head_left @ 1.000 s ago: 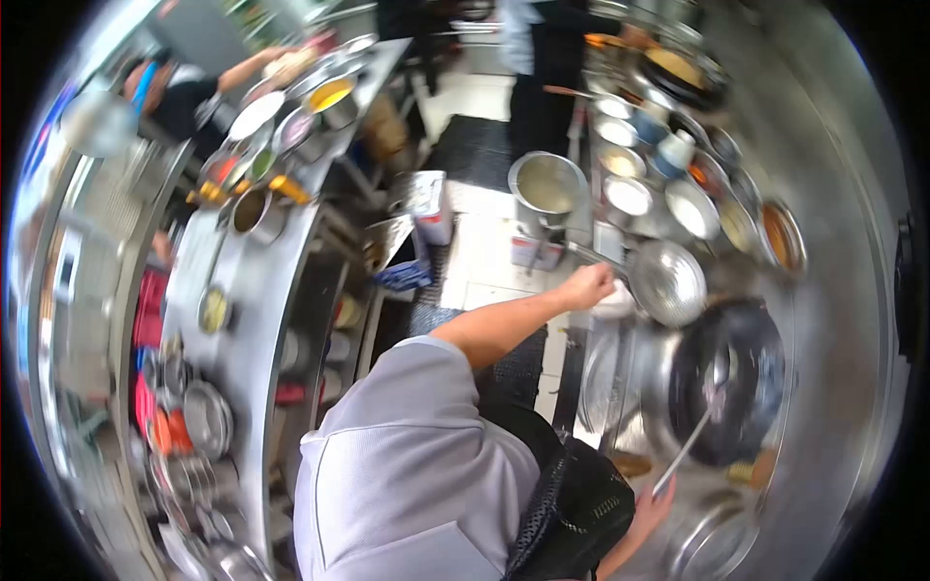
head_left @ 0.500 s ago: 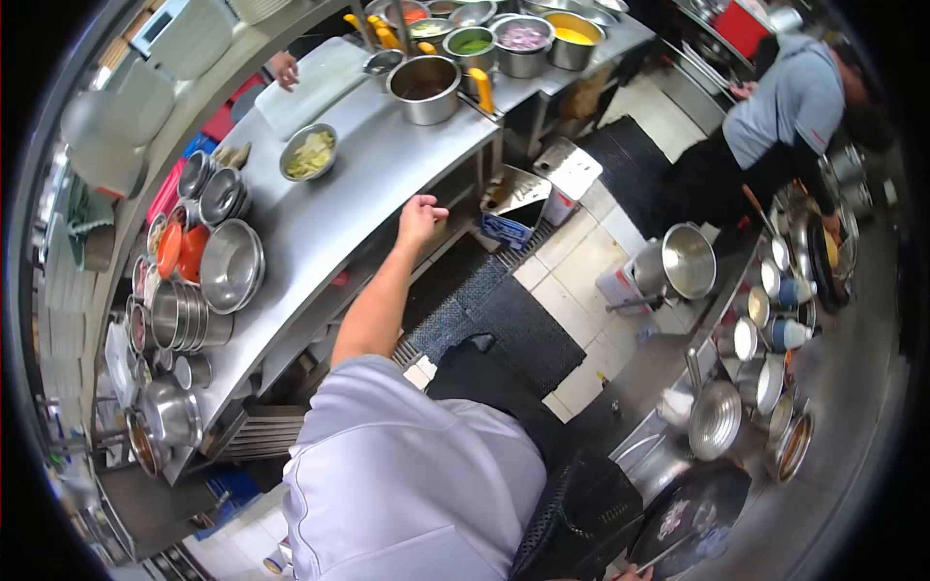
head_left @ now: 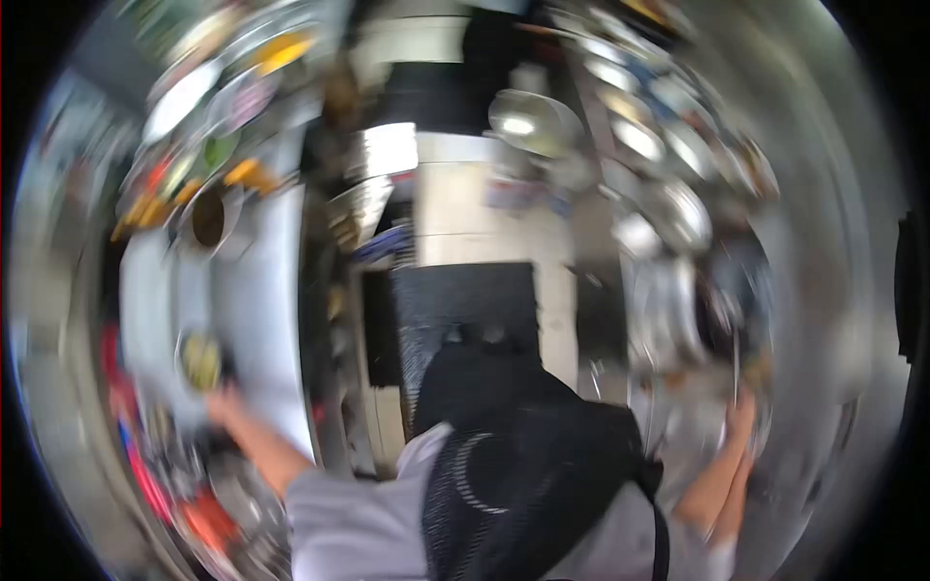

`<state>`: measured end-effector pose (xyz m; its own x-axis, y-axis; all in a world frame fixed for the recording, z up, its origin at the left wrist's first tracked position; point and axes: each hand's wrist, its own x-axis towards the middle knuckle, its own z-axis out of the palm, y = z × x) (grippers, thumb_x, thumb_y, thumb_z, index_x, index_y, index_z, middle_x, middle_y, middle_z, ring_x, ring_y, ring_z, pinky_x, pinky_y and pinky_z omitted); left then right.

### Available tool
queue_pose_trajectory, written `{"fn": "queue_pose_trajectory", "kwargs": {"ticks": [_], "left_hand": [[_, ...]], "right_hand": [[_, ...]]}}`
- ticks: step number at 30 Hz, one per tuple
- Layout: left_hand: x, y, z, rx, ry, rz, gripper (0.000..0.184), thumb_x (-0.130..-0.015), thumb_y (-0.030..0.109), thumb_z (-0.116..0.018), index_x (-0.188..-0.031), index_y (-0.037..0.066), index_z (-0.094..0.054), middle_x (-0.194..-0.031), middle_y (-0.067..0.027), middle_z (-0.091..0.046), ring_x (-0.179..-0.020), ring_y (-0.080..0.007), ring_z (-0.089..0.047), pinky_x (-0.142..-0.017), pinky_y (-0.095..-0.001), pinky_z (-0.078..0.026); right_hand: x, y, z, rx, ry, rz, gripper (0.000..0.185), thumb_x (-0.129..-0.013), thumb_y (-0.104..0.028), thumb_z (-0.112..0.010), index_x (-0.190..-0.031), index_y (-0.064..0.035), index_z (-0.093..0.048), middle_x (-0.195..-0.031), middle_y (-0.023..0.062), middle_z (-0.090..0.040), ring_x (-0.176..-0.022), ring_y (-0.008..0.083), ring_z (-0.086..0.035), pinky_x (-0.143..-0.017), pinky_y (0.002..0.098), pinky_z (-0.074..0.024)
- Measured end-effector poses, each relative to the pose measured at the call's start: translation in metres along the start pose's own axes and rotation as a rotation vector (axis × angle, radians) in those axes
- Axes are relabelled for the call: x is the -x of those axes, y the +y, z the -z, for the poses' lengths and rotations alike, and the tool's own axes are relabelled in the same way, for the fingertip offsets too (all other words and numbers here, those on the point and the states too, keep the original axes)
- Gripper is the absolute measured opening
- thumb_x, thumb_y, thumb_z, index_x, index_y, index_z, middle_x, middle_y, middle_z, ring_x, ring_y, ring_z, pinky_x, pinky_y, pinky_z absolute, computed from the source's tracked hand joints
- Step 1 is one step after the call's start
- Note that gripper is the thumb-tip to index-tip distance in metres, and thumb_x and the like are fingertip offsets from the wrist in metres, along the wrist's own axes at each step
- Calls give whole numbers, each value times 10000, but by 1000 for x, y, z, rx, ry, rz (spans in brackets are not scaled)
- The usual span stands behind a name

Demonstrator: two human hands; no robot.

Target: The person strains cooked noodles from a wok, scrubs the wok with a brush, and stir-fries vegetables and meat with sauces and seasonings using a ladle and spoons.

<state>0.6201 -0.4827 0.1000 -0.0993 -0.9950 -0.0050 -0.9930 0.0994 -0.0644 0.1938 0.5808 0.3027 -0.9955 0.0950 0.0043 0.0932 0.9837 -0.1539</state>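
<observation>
Left hand at the bowl, right hand on the handle over the wok.
The small round metal bowl of pale yellow pieces [head_left: 201, 361] sits on the long stainless-steel counter [head_left: 269, 290], within the left arm's reach. I see the left hand [head_left: 225, 404] at its near rim, but blur hides whether they touch or whether its fingers are open or closed. Across the aisle, the right hand [head_left: 742, 416] has its fingers closed around the thin metal utensil handle [head_left: 736, 366]; I judge that its length lets the hand grip outside the black wok [head_left: 753, 276]. The bowl lies inward from the counter's aisle edge, with the brown-filled metal pot [head_left: 208, 218] farther along limiting sideways room. Between both work surfaces, floor and the black textured mat [head_left: 475, 295] leave room for the body to turn.
</observation>
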Motion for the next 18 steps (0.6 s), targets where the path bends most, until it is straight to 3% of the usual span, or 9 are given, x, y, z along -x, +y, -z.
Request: {"fn": "queue_pose_trajectory", "kwargs": {"ticks": [1, 2, 4, 5, 8, 14, 15, 17, 18], "left_hand": [[-32, -44, -27, 340, -143, -107, 448, -753, 328, -844, -1038, 8, -714, -954, -155, -734, -817, -310, -688, -764, -446, -575], [-24, -21, -23, 396, 70, -126, 422, -788, 347, -796, -999, -12, -723, -950, -167, -734, -817, -318, -692, -752, -445, -577], [-31, -6, -19, -214, 327, -278, 490, -863, 440, -685, -995, -30, -720, -961, -202, -716, -871, -393, -691, -771, -477, -573], [-20, 6, -2, -57, 216, -214, 503, -885, 456, -656, -985, -33, -717, -944, -220, -707, -863, -422, -681, -770, -498, -569], [-12, 24, -12, 200, 500, -519, 472, -933, 387, -614, -1056, -65, -676, -1007, -225, -698, -932, -377, -680, -823, -470, -557], [17, 79, -1, 296, 241, -554, 373, -925, 308, -680, -984, -61, -661, -903, -228, -689, -862, -344, -693, -769, -423, -575], [50, 96, 0, 713, 53, -482, 354, -928, 274, -671, -1023, -67, -650, -952, -219, -688, -891, -325, -691, -789, -414, -575], [225, 228, 139, 1727, -202, -185, 331, -936, 208, -654, -1100, -79, -626, -1050, -201, -686, -948, -286, -687, -829, -397, -575], [154, 218, 64, 1555, -334, -201, 326, -939, 171, -629, -1143, -83, -607, -1111, -180, -668, -981, -267, -669, -862, -384, -566]], "right_hand": [[17, -21, 29, 58, -9, -143, 470, -803, -103, -669, -1265, -32, -617, -1158, 230, -664, -1072, 376, -637, -927, 430, -484], [36, -13, 47, 158, 23, -166, 510, -772, -83, -691, -1279, -78, -628, -1067, 221, -687, -956, 364, -670, -845, 425, -509], [52, -80, 110, -2, -176, -499, 557, -789, -18, -689, -1335, -74, -599, -723, 145, -667, -536, 231, -626, -529, 390, -492], [62, -96, 133, -147, -188, -574, 544, -807, -12, -684, -1341, -57, -590, -660, 105, -630, -483, 185, -580, -460, 357, -440], [77, -119, 136, -437, -197, -688, 539, -835, -2, -676, -1361, -28, -563, -577, 38, -563, -416, 116, -498, -366, 304, -348], [46, -40, -14, -693, 2, -684, 555, -902, -85, -645, -1429, -28, -484, -554, 18, -524, -403, 116, -458, -360, 297, -348], [37, -33, -42, -779, 75, -673, 558, -913, -99, -637, -1438, -21, -465, -558, 23, -531, -408, 117, -465, -367, 301, -361], [18, -30, -67, -875, 156, -656, 563, -924, -113, -629, -1448, -15, -447, -563, 28, -537, -413, 119, -473, -374, 304, -374], [10, -43, -74, -930, 259, -682, 558, -935, -123, -621, -1448, -9, -435, -586, 38, -557, -419, 123, -487, -380, 306, -387]]}}
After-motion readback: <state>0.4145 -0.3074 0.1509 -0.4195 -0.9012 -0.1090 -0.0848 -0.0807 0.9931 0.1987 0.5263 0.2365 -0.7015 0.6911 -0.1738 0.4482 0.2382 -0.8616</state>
